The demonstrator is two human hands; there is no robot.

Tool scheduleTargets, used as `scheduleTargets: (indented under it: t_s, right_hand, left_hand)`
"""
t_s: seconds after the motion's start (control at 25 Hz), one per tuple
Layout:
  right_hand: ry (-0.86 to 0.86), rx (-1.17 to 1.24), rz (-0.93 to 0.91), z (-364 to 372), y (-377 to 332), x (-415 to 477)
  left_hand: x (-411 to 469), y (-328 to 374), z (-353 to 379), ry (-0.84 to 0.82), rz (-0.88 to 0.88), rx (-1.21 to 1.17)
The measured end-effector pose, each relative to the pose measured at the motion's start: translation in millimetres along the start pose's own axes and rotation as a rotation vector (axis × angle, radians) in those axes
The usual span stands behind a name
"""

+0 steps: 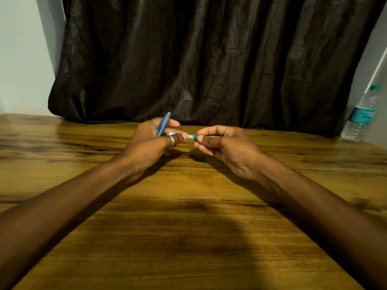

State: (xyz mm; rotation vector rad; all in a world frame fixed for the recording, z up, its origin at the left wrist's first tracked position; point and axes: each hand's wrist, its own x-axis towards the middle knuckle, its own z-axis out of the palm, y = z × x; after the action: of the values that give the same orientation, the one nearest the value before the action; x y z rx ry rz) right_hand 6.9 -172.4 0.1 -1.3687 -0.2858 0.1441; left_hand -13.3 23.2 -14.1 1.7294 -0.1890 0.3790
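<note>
A: Where is the green stick?
B: Just above the worktop, pinched at one end by the left grip, which also holds a blue pen, and at the other by the right grip. A small green cap lies below

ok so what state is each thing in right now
blue pen: tilted up, gripped by left hand
green stick: level in the air, one end pinched by each hand
small green piece: lying loose on table
water bottle: upright, cap on
left hand: curled round pen and stick
right hand: pinching stick
</note>
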Motion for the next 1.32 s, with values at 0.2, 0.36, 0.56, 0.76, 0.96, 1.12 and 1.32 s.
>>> scheduleTargets:
  t_s: [0.2, 0.36, 0.56, 0.76, 0.96, 1.12, 1.32]
  right_hand:
    - [-0.008, 0.142, 0.058, 8.1, 6.0, -5.5]
    - [-0.009, 0.15, 0.06, 11.9, 7.8, -7.9]
    - [-0.009, 0.134, 0.056, 11.4, 8.0, -10.3]
    - [0.013, 0.122, 0.038, 9.3, 5.3, -9.2]
    - [0.031, 0.127, 0.052, 7.5, 6.3, -6.9]
    - [0.035, 0.123, 0.05, 8.9, 8.3, -5.8]
    - [0.026, 0.101, 0.047, 9.1, 9.1, -4.1]
  left_hand:
    - [0.5, -0.6, -0.6, 0.043, -0.015, -0.094]
    - [1.3, -0.9, -0.3, 0.056, 0.001, -0.098]
    - [1.4, -2.3, -0.1, 0.065, 0.007, -0.11]
    - [-1.3, 0.7, -0.9, 0.042, 0.005, -0.088]
    - [-3.9, 4.0, -0.5, 0.054, -0.001, -0.058]
    - [-3.7, 3.5, -1.4, 0.054, -0.005, -0.057]
    - [-4.1, 6.4, -0.4, 0.061, 0.022, 0.001]
